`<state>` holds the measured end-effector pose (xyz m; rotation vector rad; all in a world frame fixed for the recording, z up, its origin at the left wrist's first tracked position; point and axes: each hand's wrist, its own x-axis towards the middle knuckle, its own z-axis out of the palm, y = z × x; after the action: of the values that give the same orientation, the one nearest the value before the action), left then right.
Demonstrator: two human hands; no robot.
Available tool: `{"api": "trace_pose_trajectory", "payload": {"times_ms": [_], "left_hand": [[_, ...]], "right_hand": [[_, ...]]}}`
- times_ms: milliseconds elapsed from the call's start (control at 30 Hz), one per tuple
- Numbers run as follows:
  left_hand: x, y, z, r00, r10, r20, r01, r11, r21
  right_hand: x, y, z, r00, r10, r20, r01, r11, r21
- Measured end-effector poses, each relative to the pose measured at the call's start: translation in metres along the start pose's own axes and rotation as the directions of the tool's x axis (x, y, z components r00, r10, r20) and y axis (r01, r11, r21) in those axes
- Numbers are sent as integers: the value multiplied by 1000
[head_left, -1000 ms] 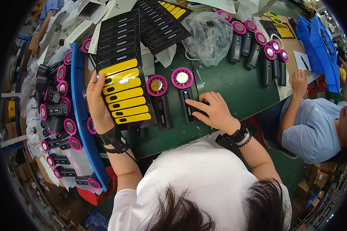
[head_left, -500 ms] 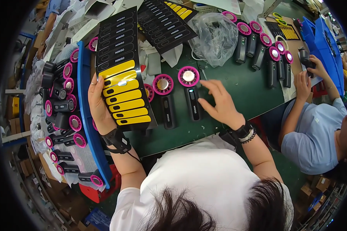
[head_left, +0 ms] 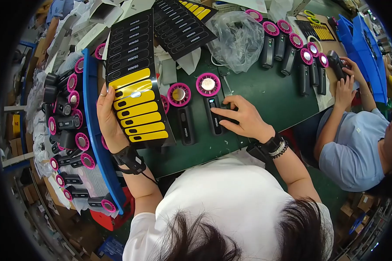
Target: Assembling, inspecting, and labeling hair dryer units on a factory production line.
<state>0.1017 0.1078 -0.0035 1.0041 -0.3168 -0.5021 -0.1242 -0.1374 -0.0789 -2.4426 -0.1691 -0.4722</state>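
Note:
My left hand (head_left: 109, 119) grips the left edge of a sheet of black stickers (head_left: 133, 52), its lower half showing bare yellow backing strips. My right hand (head_left: 245, 118) is over the green table, fingers apart, with a fingertip at the handle of a black handheld fan (head_left: 214, 124). That fan has a pink ring head and a small lit display. Just left of it lies a second black and pink fan (head_left: 186, 125). Part of another pink fan head (head_left: 165, 104) peeks out beside the sheet, the rest hidden.
A blue-rimmed tray (head_left: 90, 87) of several fans stands at the left. More sticker sheets (head_left: 184, 32) and a clear plastic bag (head_left: 239, 41) lie at the back. Several fans (head_left: 290, 56) rest at the right, near a co-worker (head_left: 357, 139) handling a fan and a blue bin (head_left: 363, 61).
My right hand has moved left and down onto the fan with the lit display, its fingers more bent. The sheet stays in my left hand. The view has shifted slightly.

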Motion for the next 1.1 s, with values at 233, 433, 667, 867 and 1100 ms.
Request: {"api": "trace_pose_trajectory", "payload": {"times_ms": [233,433,667,867,1100], "left_hand": [[2,-5,0,1000,-18,-19,18,1000,2],[0,-6,7,999,-2,-46,3,1000,23],[-8,-5,11,994,-33,-104,37,999,30],[-10,-6,23,992,-53,-116,57,998,28],[-6,-8,10,994,-72,-78,73,997,14]], "right_hand": [[-1,0,-3,997,-78,-11,76,986,-148],[3,4,-3,993,45,-113,-33,993,110],[47,8,-4,958,286,-27,-267,922,280],[45,6,16,978,209,1,-199,934,298],[51,13,-30,897,353,-265,-286,922,260]]}}
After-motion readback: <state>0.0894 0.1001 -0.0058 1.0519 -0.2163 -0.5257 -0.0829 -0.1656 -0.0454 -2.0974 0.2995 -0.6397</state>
